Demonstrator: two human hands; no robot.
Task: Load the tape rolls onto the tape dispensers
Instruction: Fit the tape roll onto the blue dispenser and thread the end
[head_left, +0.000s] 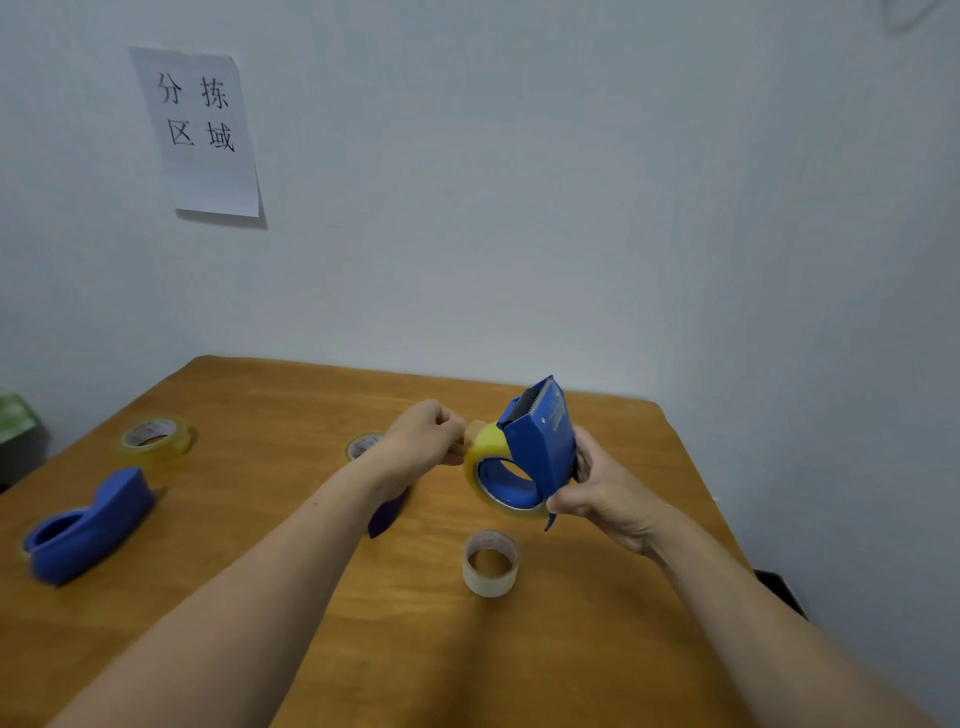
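Observation:
Above the table's middle, my right hand (602, 488) grips a blue tape dispenser (543, 441) with its toothed blade pointing up. A yellowish tape roll (485, 457) sits on the dispenser's blue hub. My left hand (426, 436) pinches the roll's loose tape end at the roll's upper left. A second blue dispenser (85, 525) lies on its side at the left of the wooden table (260, 519). A nearly spent pale roll (491, 564) stands below the held dispenser. One yellowish roll (153, 439) lies flat at the back left. Another roll (362, 445) is partly hidden behind my left wrist.
A dark blue piece (387, 514) shows under my left forearm. A paper sign (200, 130) hangs on the wall behind the table. A green-topped object (15, 421) stands off the table's left edge. A dark object (779, 587) lies beyond the right edge.

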